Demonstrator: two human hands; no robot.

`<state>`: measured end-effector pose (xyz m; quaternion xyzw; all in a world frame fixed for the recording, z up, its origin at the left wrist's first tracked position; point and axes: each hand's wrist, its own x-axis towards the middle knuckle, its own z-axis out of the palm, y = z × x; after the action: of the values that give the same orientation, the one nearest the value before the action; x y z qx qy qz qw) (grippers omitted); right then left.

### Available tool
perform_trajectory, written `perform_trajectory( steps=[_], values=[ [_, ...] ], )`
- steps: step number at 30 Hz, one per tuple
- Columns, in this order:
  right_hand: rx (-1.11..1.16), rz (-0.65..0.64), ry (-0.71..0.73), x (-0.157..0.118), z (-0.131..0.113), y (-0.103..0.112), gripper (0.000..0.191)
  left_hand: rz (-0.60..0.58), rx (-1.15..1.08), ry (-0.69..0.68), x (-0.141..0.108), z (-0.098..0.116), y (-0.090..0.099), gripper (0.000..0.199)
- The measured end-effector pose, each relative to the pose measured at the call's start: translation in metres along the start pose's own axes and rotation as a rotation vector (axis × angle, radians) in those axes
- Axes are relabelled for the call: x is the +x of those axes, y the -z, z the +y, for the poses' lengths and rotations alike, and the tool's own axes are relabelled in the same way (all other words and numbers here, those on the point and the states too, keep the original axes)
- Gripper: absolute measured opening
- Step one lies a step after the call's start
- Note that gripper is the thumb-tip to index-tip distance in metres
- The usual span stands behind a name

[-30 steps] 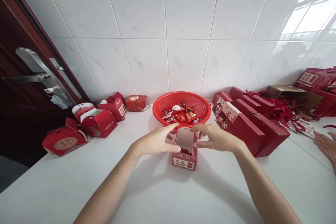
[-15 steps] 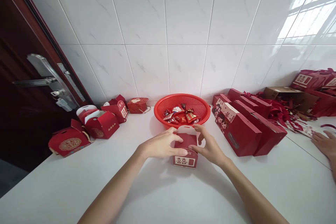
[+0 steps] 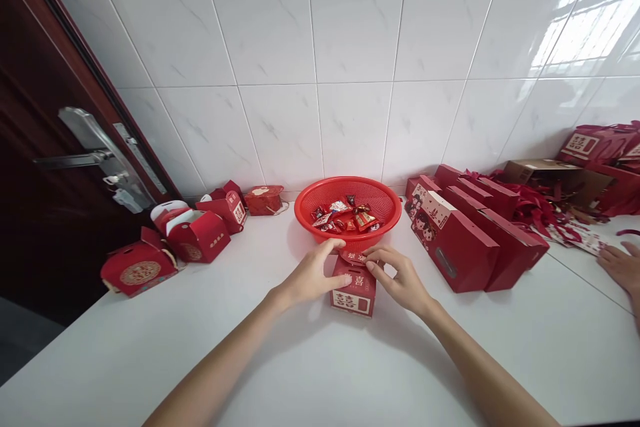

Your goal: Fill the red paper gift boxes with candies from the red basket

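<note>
A small red candy box [image 3: 352, 301] with a cream front label stands upright on the white table. Its front flap is folded inward over the top, and the back flap leans over behind it. My left hand [image 3: 316, 275] grips the box from the left, thumb pressed on the front flap and fingers at the back flap. At the upper right edge my right hand [image 3: 400, 279] pinches the flaps between thumb and fingers. What lies inside the box is hidden. Just behind it is a red plastic basket [image 3: 306, 219] holding several wrapped candies [image 3: 345, 213].
Several red gift boxes [image 3: 197, 237] stand at the left by a door [image 3: 60, 167]. Tall red boxes [image 3: 455, 247] stand at the right. Farther right are ribbons [image 3: 533, 207], an open carton [image 3: 555, 177] and another person's hand [image 3: 620, 263]. A tiled wall [image 3: 280, 133] closes the back.
The box's front flap has folded down over its opening, and the back flap now tips forward. Both my hands have closed in on the top. The view has shifted slightly.
</note>
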<state>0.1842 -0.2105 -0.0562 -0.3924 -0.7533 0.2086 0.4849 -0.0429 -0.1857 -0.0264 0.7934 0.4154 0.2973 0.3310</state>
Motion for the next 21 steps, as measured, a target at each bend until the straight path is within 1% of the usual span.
perform_trajectory(
  steps=[2,5,9,12,15,18,21],
  values=[
    [0.002,-0.001,0.011,-0.001,0.000,-0.001,0.028,-0.010,-0.025,-0.039,0.001,-0.005,-0.003,0.056],
    [-0.011,-0.005,0.009,-0.002,0.001,-0.002,0.027,0.002,-0.018,-0.058,0.002,-0.013,-0.007,0.055],
    [-0.065,-0.027,0.007,-0.003,0.001,-0.001,0.022,0.076,-0.004,-0.052,-0.002,-0.021,-0.014,0.045],
    [-0.123,-0.054,0.003,-0.004,0.003,0.000,0.022,0.145,-0.004,-0.056,-0.006,-0.024,-0.022,0.038],
    [-0.185,-0.093,-0.023,-0.004,0.003,0.002,0.024,0.195,-0.018,-0.072,-0.008,-0.025,-0.030,0.034],
    [-0.270,-0.126,-0.058,-0.006,-0.002,0.003,0.031,0.225,-0.042,-0.106,-0.008,-0.024,-0.039,0.030],
    [-0.408,-0.142,-0.068,-0.012,-0.013,-0.001,0.045,0.301,-0.024,-0.113,-0.010,-0.022,-0.047,0.026]
  ],
)
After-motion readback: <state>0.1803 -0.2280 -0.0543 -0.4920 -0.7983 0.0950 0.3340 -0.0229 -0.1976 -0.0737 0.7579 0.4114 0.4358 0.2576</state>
